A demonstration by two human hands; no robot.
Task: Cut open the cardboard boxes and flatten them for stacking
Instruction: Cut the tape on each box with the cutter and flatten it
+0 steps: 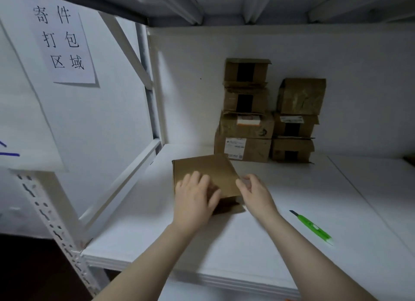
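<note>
- On the white surface (247, 244), just left of the middle, the flattened box (206, 172) is lying flat, with a flap folding under at its near edge.
- The left hand (193, 199) is lying on top of it, fingers spread and only slightly bent, seemingly pressing it down rather than gripping.
- The right hand (253, 193) is hovering at the box's right edge with loosely curved fingers; blur is hiding whether it is pinching that edge or only touching it.
- Judging by this, one box is looking nearly done, while the stacked boxes (247, 112) against the far wall, two piles side by side, are sitting taped and whole, so most of the work is waiting.
- The green utility knife (312, 227) is lying loose on the surface to the right, near both hands, held by neither.
- A paper sign (62, 42) is hanging on the left wall, and a perforated rack upright (45, 210) is standing at the near left; neither is blocking the reach to the piles.
</note>
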